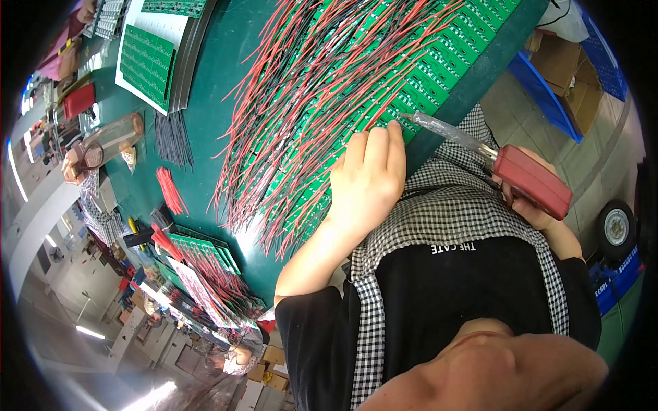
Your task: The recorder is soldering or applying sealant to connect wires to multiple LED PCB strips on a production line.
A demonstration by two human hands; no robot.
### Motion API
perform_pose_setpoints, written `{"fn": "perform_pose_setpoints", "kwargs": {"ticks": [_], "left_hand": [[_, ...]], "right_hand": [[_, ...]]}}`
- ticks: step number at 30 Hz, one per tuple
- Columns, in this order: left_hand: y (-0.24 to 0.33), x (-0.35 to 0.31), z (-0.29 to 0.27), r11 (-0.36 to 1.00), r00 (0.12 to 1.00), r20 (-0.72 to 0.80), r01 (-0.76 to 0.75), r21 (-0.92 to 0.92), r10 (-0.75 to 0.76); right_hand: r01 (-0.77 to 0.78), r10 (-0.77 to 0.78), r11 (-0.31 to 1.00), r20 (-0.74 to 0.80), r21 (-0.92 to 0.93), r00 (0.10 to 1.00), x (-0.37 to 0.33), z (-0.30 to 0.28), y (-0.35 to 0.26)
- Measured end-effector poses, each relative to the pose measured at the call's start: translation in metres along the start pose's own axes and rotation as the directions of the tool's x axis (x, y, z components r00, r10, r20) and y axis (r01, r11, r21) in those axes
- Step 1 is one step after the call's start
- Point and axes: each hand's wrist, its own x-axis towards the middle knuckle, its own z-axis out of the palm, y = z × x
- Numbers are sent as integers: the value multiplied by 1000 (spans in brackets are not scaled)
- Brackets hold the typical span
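Only the head view is available, and it is looking down on a soldering job in progress.

The left hand (pixel 367 179) is lying flat, its fingers extended and closed together, pressing down on the near edge of a row of green circuit boards (pixel 411 89) that is spread over the green tabletop (pixel 226 61). Its grip is not wrapped around anything; it is only resting on the boards to steady them. Red and black wires (pixel 308 96) are fanning out from the boards just beyond and to the left of those fingertips, covering most of the row.

The right hand (pixel 531 205) is closing its grip round the red handle of a soldering iron (pixel 531 179), fingers curled tightly under it, mostly hidden by the handle. The iron's metal shaft is reaching from that grip toward the boards, with its tip lying just beside the left fingertips at the board edge.

Judging from this, the step in hand is soldering a wire joint at the board edge next to the holding fingers. The next move would call for a steady tip on the pad, the left hand keeping the board still while staying apart from the hot tip.

Well away from both grips, more panels of boards (pixel 147 61), a bundle of red wire pieces (pixel 170 192) and a clear bottle (pixel 103 145) are lying on the tabletop.
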Motion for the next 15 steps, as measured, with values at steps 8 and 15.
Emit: {"fn": "perform_pose_setpoints", "kwargs": {"ticks": [8,15], "left_hand": [[4,-3,0,998,999,16,48,31,-48],[8,4,4,975,977,-41,204,-90,-208]], "right_hand": [[-64,80,965,-54,255,995,1,6,5],[-68,100,955,-98,287,990,1,3,7]]}}
